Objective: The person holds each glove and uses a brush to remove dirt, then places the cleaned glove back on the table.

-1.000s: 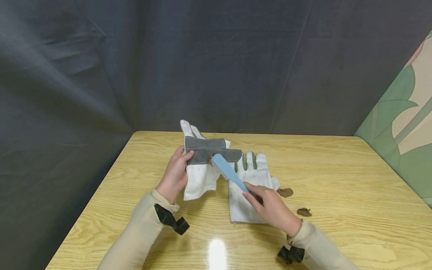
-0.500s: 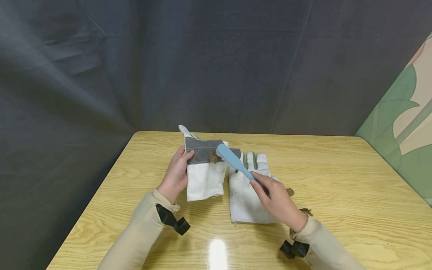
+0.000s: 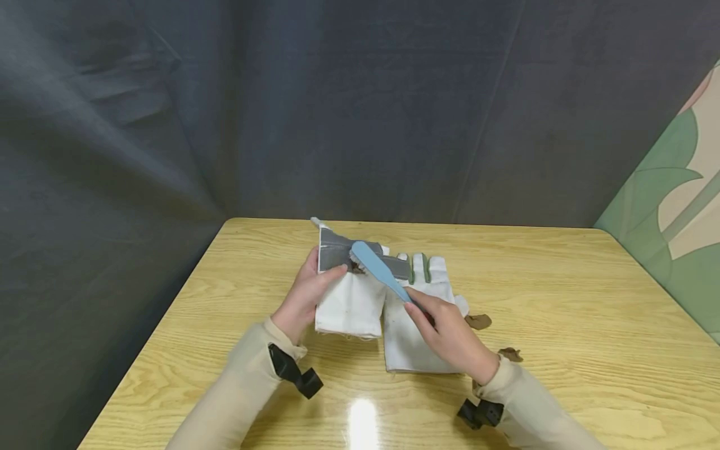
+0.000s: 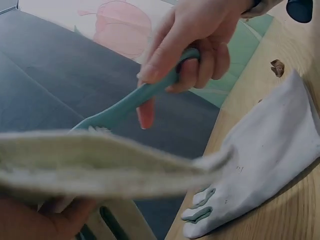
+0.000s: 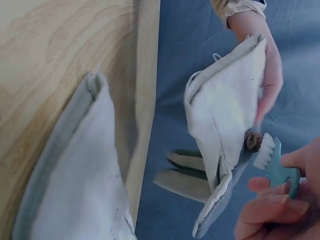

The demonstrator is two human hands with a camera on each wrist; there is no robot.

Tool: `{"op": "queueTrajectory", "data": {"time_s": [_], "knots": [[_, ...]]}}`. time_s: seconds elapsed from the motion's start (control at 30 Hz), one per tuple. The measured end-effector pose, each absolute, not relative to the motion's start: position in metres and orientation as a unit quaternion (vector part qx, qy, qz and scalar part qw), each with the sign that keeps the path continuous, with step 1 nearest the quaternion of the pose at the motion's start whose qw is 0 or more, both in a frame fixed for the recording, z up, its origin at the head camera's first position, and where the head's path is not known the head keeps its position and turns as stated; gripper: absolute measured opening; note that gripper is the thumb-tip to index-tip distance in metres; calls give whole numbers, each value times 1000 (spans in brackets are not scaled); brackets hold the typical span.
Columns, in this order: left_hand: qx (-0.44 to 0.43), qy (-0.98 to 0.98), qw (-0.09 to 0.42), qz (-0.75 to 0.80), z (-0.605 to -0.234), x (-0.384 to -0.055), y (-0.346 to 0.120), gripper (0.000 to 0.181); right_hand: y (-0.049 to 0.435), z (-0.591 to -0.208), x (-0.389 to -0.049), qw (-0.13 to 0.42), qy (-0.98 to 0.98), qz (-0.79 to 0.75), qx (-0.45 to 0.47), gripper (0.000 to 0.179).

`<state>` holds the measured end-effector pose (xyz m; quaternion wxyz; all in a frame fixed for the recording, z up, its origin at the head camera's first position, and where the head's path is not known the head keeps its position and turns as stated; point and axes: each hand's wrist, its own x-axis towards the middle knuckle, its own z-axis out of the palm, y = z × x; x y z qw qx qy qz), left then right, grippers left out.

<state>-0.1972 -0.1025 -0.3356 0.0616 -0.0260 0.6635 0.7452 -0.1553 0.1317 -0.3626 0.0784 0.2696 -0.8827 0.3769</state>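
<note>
My left hand [image 3: 304,292] grips a white work glove [image 3: 349,306] with a grey band, raised above the table, thumb on its face. A brown crumpled bit, like dried leaf [image 5: 253,141], clings to the grey band. My right hand [image 3: 452,334] holds a light-blue brush [image 3: 375,264] by its handle. Its white bristles [image 5: 264,151] face the brown bit, very close to it or touching; I cannot tell which. In the left wrist view the raised glove's blurred cuff [image 4: 100,162] hides the brush head's end.
A second white glove [image 3: 413,334] with green between its fingers lies flat on the wooden table [image 3: 562,294], under the right hand. To its right lie two brown leaf pieces, one near the glove's thumb [image 3: 479,321] and another closer [image 3: 510,354]. A dark curtain [image 3: 365,112] hangs behind.
The brush moved off the brown bit to the upper right, then back to it. The left hand and its glove shifted slightly right, the thumb moving nearer the brown bit. The flat glove stayed put.
</note>
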Motion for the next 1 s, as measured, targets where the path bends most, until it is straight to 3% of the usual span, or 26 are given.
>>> {"op": "queueTrajectory", "data": {"time_s": [0.27,1.0], "knots": [[-9,657,60,752,-337,-196,-99,53,130,-356,-156,103,-882,382,255,37],[-32,619,64,782,-335,-196,-104,52,136,-364,-145,32,-898,363,246,42]]}}
